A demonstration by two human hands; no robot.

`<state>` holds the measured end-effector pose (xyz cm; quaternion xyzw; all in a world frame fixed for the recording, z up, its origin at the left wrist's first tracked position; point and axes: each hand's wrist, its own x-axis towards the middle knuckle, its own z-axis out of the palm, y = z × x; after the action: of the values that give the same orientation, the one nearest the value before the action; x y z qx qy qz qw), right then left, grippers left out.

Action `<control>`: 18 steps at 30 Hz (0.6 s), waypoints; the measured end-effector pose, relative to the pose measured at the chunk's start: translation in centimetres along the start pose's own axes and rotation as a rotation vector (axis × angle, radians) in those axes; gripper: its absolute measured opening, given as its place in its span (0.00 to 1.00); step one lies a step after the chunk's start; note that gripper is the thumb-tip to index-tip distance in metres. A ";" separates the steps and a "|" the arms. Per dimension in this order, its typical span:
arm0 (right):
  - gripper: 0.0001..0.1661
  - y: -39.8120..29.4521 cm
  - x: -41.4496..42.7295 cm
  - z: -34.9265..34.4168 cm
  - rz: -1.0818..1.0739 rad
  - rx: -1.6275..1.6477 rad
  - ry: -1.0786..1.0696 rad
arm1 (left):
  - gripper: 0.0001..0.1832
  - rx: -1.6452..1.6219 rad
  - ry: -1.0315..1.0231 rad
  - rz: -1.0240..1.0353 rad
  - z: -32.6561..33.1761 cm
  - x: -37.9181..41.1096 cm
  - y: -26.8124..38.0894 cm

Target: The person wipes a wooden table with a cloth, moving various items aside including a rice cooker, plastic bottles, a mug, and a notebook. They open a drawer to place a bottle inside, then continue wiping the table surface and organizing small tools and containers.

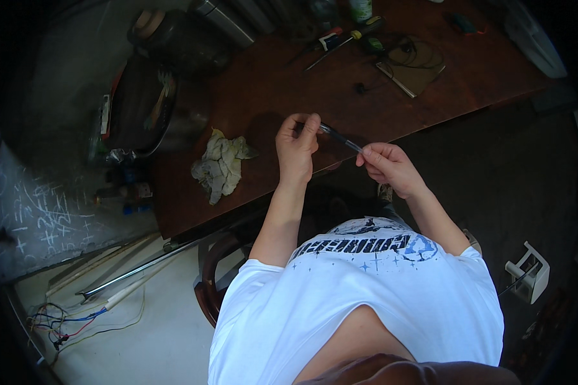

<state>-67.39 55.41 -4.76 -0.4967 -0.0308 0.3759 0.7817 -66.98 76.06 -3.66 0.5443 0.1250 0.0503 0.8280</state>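
Observation:
A slim pen with a dark, partly clear barrel [339, 137] is stretched between my two hands above the front edge of a brown wooden table [250, 96]. My left hand [298, 144] pinches its upper-left end between thumb and fingers. At the lower-right end, the thumb and fingertips of my right hand [387, 166] are closed on it. Both ends of the pen are hidden by my fingers. A crumpled pale cloth [223, 164] lies on the table to the left of my left hand.
Towards the back lie a screwdriver [337, 48], a notebook [412, 72] and a dark coiled cable [428, 50]. A large dark jar [183, 43] stands at the far left beside a dark container [139, 106]. Loose coloured wires [72, 317] lie on the floor. A white plastic object [532, 274] is at the right.

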 end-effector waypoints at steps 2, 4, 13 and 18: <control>0.16 -0.1 0.1 -0.1 0.031 0.031 -0.004 | 0.09 0.020 0.010 -0.004 0.1 0.0 0.1; 0.17 0.0 0.1 -0.1 0.036 0.046 -0.008 | 0.09 0.020 -0.002 -0.004 -0.1 0.0 -0.1; 0.21 0.0 0.5 -0.1 0.197 0.280 -0.091 | 0.13 -0.044 -0.145 -0.016 -0.3 -0.4 -0.2; 0.20 0.2 0.6 0.4 0.069 0.043 0.025 | 0.12 0.083 -0.118 0.011 -0.7 -0.3 0.0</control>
<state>-67.22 56.10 -4.89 -0.4854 0.0041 0.3968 0.7790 -67.41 76.60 -3.87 0.5808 0.0751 0.0173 0.8104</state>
